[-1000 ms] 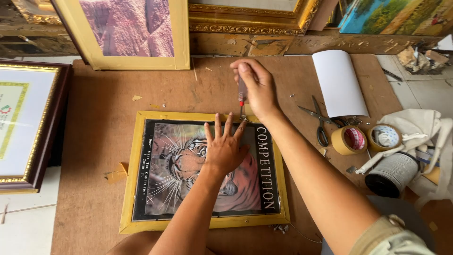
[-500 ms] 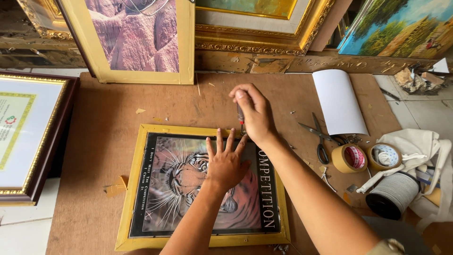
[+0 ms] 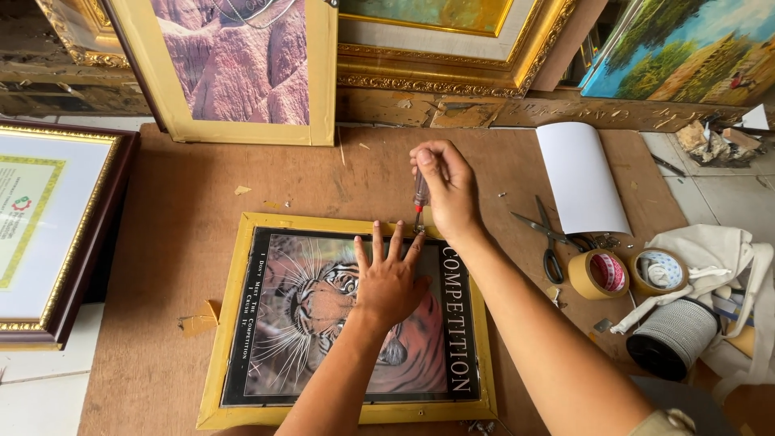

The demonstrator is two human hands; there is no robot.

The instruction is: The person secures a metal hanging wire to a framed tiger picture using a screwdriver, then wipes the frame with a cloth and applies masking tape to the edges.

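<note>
1. yellow picture frame [image 3: 234, 323] holds a tiger poster, lying flat mid tabletop [image 3: 178, 234].
2. screwdriver [image 3: 421, 196] stands nearly upright, tip down on the frame's far edge.
3. left hand [image 3: 390, 278] presses flat on the poster, fingers spread; right hand [image 3: 448, 190] is clamped around the screwdriver.
</note>
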